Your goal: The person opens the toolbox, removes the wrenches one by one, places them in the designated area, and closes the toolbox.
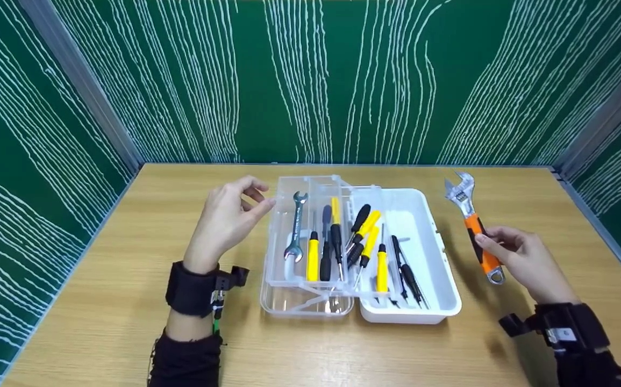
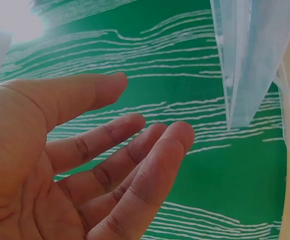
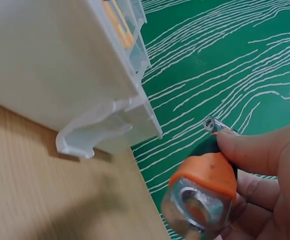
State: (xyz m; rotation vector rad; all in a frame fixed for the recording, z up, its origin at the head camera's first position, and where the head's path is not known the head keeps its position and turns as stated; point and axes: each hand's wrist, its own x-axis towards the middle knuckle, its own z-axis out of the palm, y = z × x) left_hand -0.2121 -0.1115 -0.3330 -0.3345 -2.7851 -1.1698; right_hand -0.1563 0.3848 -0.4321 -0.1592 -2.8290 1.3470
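Above the table to the right of the white toolbox (image 1: 433,258), my right hand (image 1: 528,260) grips an adjustable wrench (image 1: 471,219) by its orange and black handle, metal head pointing away. In the right wrist view the handle end (image 3: 205,175) lies between thumb and fingers. My left hand (image 1: 229,217), fingers loosely bent and holding nothing, is beside the left edge of a clear tray (image 1: 283,207). A gap separates the fingers from the clear plastic (image 2: 250,60) in the left wrist view. The tray holds a double open-end wrench (image 1: 298,226) and several screwdrivers (image 1: 313,260).
Below the tray the clear lid (image 1: 310,306) lies folded out to the left. More yellow and black screwdrivers (image 1: 382,269) and thin black tools (image 1: 409,282) lie in the toolbox. Green panels with white lines (image 1: 342,80) enclose the wooden table (image 1: 310,355) behind and at both sides.
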